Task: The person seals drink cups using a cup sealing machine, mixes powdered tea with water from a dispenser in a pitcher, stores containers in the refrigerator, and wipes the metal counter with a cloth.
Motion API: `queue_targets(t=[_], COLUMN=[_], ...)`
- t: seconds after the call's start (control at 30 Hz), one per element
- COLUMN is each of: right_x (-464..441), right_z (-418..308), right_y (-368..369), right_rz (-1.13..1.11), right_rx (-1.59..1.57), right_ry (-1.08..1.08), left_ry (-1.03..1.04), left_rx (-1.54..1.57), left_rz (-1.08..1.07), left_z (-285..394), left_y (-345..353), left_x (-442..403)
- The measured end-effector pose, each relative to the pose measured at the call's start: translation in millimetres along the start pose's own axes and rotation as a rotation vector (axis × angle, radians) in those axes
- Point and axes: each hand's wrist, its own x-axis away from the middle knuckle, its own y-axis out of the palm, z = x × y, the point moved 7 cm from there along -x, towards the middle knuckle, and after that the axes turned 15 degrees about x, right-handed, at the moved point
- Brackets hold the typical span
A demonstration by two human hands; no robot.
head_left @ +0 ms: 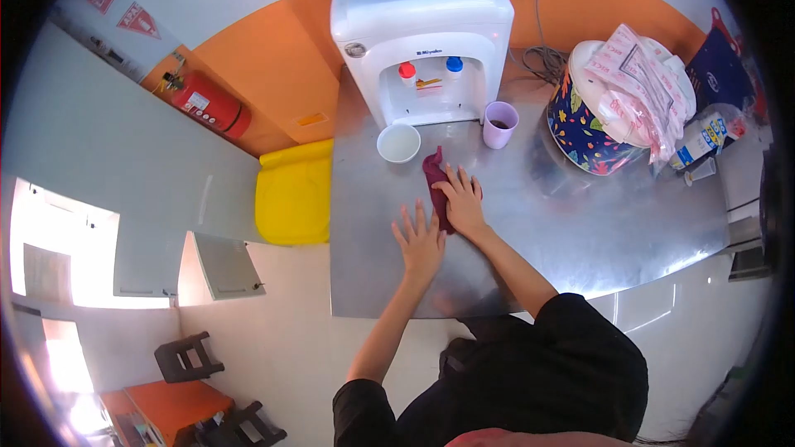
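Note:
A dark red cloth (436, 184) lies in a narrow, bunched strip on the metal table (364, 223). My right hand (461, 201) rests on the cloth's right side, fingers spread. On the cloth's lower left side is my left hand (420, 247), its fingers apart and its fingertips beside the fabric; nothing shows in its grasp. Beyond the cloth stand a white bowl (399, 143) to the left and a purple cup (500, 125) with dark liquid to the right. Both are in front of the white water dispenser (422, 25).
A patterned round container (592, 128) with pink-and-white packaging (633, 83) on top stands at the right. Near it are a plastic bottle (704, 141) and a small clear cup (701, 171). A yellow bin (294, 199) stands left of the table.

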Motion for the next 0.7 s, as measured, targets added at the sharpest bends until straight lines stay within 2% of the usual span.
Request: queue_targets(t=[0.1, 0.17, 0.23, 0.33, 0.4, 0.47, 0.5, 0.53, 0.57, 0.6, 0.67, 0.7], right_x=[-26, -38, -46, -42, -23, -9, -4, 5, 15, 41, 90, 112], right_z=[9, 18, 17, 30, 21, 24, -1, -35, -67, -103, -161, -202], right_y=[8, 11, -6, -2, -37, -27, -49, -59, -70, -56, -35, -23], right_rz=[-0.009, -0.107, -0.11, -0.288, -0.571, -0.48, -0.254, -0.352, -0.461, -1.03, -1.274, -1.451], right_rx=[0.023, 0.005, 0.018, -1.112, -1.041, -0.81, -0.404, -0.491, -0.58, -1.042, -1.218, -1.51], right_ry=[0.095, 0.175, 0.211, 0.237, 0.25, 0.02, -0.25, -0.346, -0.432, -0.264, -0.484, -0.546], left_ry=[-0.004, 0.007, -0.113, -0.253, -0.566, -0.76, -0.887, -1.042, -1.308, -1.564, -1.924, -2.01], left_rx=[0.144, 0.26, 0.364, 0.436, 0.629, 0.498, 0.413, 0.322, 0.487, 0.674, 0.865, 0.743], left_rz=[-0.037, -0.083, 0.071, 0.401, 0.626, 0.774, 0.789, 0.816, 0.871, 0.938, 1.142, 1.05], left_z=[10, 15, -4, -36, -74, -95, -105, -108, -106, -86, -10, 27], left_y=[-30, -57, -73, -107, -105, -90, -64, -30, 20, 64, 124, 125], left_x=[24, 44, 69, 132, 201, 284, 334, 392, 457, 520, 608, 631])
